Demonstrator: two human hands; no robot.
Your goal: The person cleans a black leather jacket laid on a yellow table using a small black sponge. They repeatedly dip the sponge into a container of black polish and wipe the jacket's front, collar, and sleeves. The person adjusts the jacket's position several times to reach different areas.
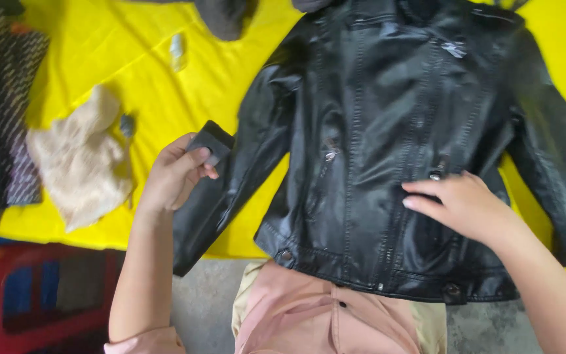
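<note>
A black leather jacket (388, 131) lies front-up and spread flat on a yellow cloth (139, 72). My left hand (175, 174) grips the cuff (212, 143) of the jacket's left-side sleeve, lifting its end. My right hand (460, 203) rests flat on the jacket's front near a zip pocket, fingers pointing left. The jacket's other sleeve (558, 170) stretches down the right side.
A cream knitted garment (80, 164) lies crumpled on the yellow cloth at left. Dark patterned clothes (1, 98) are piled at the far left. A red plastic crate (27, 301) stands at the lower left. A small clear bottle (177, 51) lies near the top.
</note>
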